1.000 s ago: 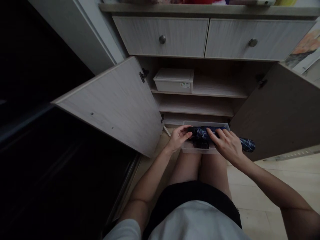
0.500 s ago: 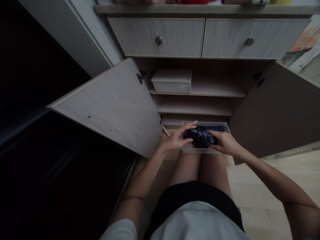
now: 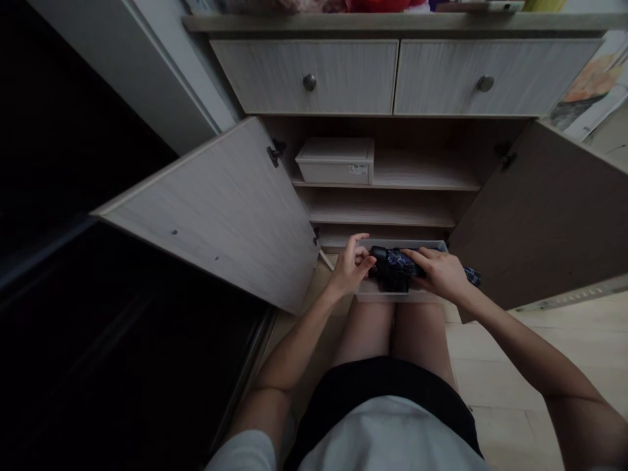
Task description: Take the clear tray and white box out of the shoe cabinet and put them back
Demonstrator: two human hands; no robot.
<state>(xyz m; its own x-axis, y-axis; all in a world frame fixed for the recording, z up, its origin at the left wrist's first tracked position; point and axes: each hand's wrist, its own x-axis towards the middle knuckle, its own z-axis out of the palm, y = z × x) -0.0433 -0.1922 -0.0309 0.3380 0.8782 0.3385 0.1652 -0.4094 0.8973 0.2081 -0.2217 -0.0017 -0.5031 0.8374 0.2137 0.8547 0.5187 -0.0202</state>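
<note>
A dark, blue-patterned folded item (image 3: 400, 260), which looks like a compact umbrella, lies across a clear plastic bin (image 3: 387, 297) over my thighs. My right hand (image 3: 439, 271) is wrapped round its middle, and its far end sticks out to the right past the wrist. At the item's black left end, my left hand (image 3: 350, 265) has thumb and fingers bent close together; what they pinch is too small to make out. More dark items sit in the bin beneath it.
Ahead stands a cabinet with two drawers (image 3: 309, 83) and inner shelves (image 3: 426, 176). A lidded white box (image 3: 336, 162) rests on the upper shelf. The left door (image 3: 210, 209) and right door (image 3: 544, 216) stand wide open on both sides.
The patterned item has turned and now stretches further right, beyond my right hand. My left hand has shifted from gripping its side to its black end, with the index finger raised.
</note>
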